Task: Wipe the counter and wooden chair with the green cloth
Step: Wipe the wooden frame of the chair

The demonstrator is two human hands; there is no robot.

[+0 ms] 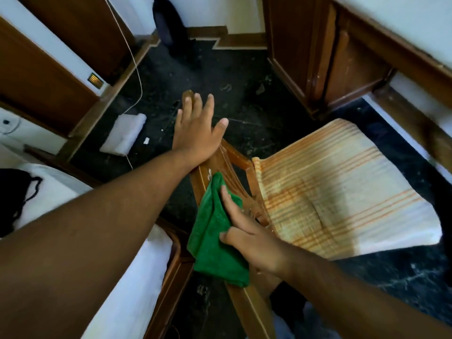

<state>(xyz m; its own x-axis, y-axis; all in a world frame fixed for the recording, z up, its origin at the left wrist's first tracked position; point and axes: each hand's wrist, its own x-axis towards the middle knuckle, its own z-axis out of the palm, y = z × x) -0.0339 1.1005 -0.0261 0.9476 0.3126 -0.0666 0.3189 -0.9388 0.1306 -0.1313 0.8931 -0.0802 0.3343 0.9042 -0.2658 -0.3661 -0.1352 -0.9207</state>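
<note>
Dark floor [239, 77] below; I'm on the chair step. My left hand [195, 128], spread flat, steadies the wooden chair [234, 157]; my right hand [247, 231] presses the green cloth [212, 238] against its backrest. Next, rub along the rail.

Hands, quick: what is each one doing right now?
Left hand: open, fingers spread, palm resting flat on the wooden chair frame, holding nothing.
Right hand: pressing the green cloth against the chair frame.
</note>
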